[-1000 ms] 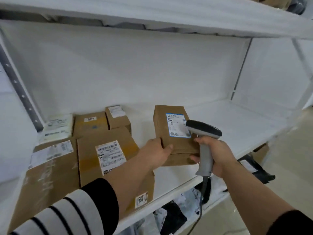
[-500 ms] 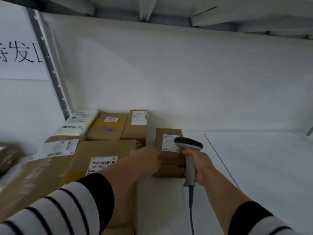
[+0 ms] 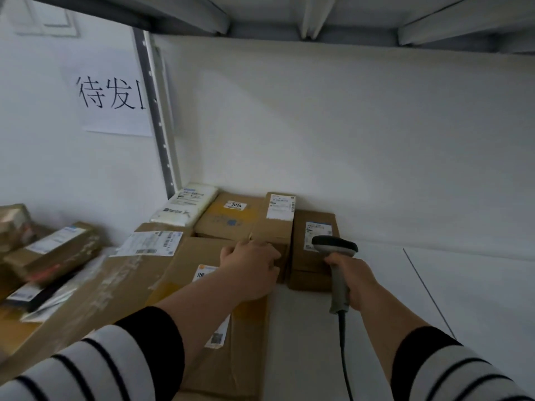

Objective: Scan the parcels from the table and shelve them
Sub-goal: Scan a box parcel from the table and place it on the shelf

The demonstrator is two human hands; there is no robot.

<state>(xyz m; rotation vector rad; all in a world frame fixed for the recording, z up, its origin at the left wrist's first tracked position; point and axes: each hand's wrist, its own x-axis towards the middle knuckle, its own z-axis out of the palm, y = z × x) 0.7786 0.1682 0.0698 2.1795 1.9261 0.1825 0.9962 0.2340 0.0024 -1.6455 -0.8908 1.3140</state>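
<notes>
Parcel (image 3: 314,250) lies between left hand (image 3: 251,266) and scanner (image 3: 335,267).

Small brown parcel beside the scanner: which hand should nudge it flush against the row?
Left. The left hand is free, resting next to the small brown parcel, while the right hand grips the scanner.

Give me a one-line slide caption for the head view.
Left hand rests beside the small brown cardboard parcel on the white shelf; right hand grips the grey handheld scanner.
</notes>
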